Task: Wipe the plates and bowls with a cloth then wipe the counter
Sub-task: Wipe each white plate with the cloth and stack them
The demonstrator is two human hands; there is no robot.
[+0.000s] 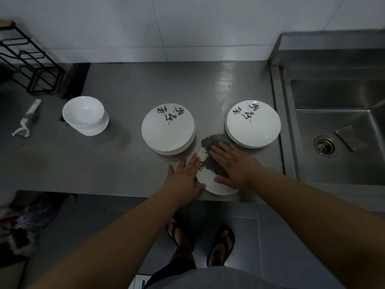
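A white plate [208,180] with black brush lettering lies at the front edge of the steel counter [116,163]. A dark grey cloth [212,159] is spread over its far half. My right hand [233,165] presses flat on the cloth with straight fingers. My left hand [185,178] rests on the plate's left rim, fingers extended and thumb at the near edge. Two stacks of matching plates stand behind, one in the middle [168,129] and one at the right [253,124]. A stack of white bowls [85,114] sits at the left.
A steel sink [337,130] with a drain and a cloth scrap lies at the right. A white peeler [27,119] lies at the far left, with a black wire rack [31,65] behind it. The tiled wall borders the back.
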